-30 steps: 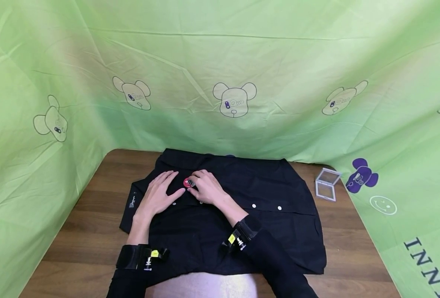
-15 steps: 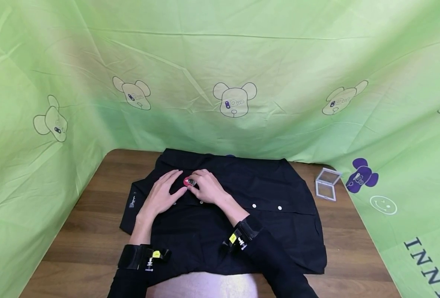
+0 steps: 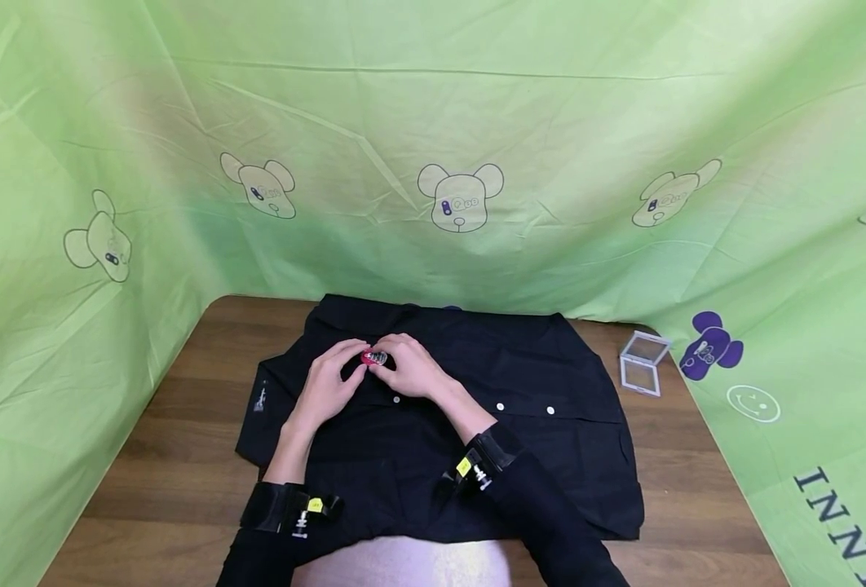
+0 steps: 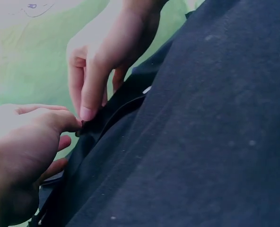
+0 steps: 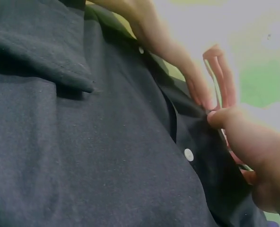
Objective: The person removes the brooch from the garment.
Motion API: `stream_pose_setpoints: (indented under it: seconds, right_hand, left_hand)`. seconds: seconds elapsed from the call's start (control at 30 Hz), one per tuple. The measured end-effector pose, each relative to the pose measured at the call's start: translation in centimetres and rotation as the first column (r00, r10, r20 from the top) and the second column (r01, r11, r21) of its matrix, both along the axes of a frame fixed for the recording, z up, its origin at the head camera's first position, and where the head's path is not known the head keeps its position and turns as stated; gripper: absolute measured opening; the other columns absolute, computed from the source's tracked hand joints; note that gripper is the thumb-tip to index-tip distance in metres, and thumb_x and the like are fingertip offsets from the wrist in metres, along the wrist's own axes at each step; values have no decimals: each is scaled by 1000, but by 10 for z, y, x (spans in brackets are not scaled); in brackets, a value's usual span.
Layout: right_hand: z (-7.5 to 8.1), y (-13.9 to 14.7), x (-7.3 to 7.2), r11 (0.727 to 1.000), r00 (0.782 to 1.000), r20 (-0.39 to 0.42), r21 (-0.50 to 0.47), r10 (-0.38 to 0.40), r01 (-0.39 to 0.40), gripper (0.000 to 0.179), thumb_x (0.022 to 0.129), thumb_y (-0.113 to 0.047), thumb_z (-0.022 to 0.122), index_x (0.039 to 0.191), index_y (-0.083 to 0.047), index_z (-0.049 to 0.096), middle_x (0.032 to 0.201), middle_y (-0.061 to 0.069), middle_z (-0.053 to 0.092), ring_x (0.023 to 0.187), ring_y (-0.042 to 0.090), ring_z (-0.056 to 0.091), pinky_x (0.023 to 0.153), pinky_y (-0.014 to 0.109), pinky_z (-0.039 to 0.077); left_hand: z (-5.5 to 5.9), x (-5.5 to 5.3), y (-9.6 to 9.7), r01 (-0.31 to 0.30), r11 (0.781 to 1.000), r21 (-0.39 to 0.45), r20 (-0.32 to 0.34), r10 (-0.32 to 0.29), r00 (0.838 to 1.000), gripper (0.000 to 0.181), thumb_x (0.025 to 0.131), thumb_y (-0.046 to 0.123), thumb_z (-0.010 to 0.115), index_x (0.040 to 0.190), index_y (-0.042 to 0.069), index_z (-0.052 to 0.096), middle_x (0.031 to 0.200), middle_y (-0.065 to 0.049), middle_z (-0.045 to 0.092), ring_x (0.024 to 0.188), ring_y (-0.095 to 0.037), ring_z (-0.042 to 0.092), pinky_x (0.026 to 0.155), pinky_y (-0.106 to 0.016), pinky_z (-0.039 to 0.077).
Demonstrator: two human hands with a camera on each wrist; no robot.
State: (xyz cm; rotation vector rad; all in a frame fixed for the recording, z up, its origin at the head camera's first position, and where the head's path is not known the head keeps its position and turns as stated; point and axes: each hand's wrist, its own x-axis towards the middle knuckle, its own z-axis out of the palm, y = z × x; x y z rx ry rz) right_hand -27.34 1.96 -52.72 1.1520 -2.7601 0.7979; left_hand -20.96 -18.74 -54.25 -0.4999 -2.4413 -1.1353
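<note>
A small round red badge (image 3: 371, 357) with a dark and white print lies at the upper left of a black buttoned shirt (image 3: 470, 465). My left hand (image 3: 329, 385) pinches its left edge between thumb and fingers. From the other side, my right hand (image 3: 413, 368) holds the right edge. The thumbs nearly meet below it in the head view. Both wrist views show the left hand (image 4: 26, 142) and the right hand (image 5: 258, 142) close together over the cloth, where fingers mostly hide the badge.
White buttons run along the shirt's placket, one (image 3: 500, 406) right of my right hand. A hinged clear case (image 3: 640, 363) stands unfolded at the right of the wooden table (image 3: 697, 489). Green printed cloth (image 3: 462, 98) hangs around the table's back and sides.
My left hand has moved right, bringing its thumb and fingers to the badge's left edge. The right hand stays at the badge with slight shifts.
</note>
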Motion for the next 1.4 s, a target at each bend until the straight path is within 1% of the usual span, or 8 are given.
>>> stream_pose_setpoints:
  seconds: [0.2, 0.43, 0.73, 1.03, 1.4]
  right_hand:
    - [2, 3, 0, 999, 999, 35, -32, 11, -10, 33, 108, -27, 74, 132, -5, 80, 136, 12, 81, 134, 30, 73, 119, 45, 57]
    - [4, 4, 0, 999, 998, 62, -46, 20, -17, 31, 110, -27, 70, 131, -6, 81, 135, 11, 82, 135, 29, 73, 120, 45, 56]
    - [1, 4, -1, 998, 997, 83, -57, 2, 2, 33, 111, -32, 67, 129, -8, 82, 134, 10, 82, 133, 28, 74, 119, 43, 56]
    - [0, 4, -1, 998, 998, 70, -55, -1, 5, 32, 114, -32, 65, 127, -9, 82, 129, 8, 83, 127, 26, 75, 114, 43, 58]
    - [3, 7, 2, 999, 999, 47, -46, 3, -1, 33, 114, -33, 65, 129, -9, 82, 132, 9, 83, 129, 28, 74, 116, 44, 57]
  left_hand:
    - [-5, -2, 5, -7, 1000, 16, -34, 7, 999, 30, 98, -2, 83, 127, -2, 82, 131, -18, 80, 122, -36, 79, 105, -55, 63]
    - [-7, -1, 6, -10, 1000, 16, -37, 10, 999, 24, 97, -1, 84, 121, -1, 83, 125, -16, 82, 118, -35, 80, 104, -53, 64]
    - [-10, -3, 7, -43, 999, 18, -57, 44, 997, 13, 100, 1, 84, 113, 2, 85, 118, -14, 83, 114, -34, 81, 102, -52, 64]
    - [-10, -3, 8, -84, 996, 9, -43, 84, 996, 12, 102, 5, 83, 113, 2, 85, 116, -14, 83, 112, -36, 81, 101, -53, 64]
    - [-8, -3, 8, -99, 995, 3, -35, 99, 994, 10, 102, 7, 83, 112, 4, 85, 115, -14, 83, 112, -36, 81, 100, -54, 63]
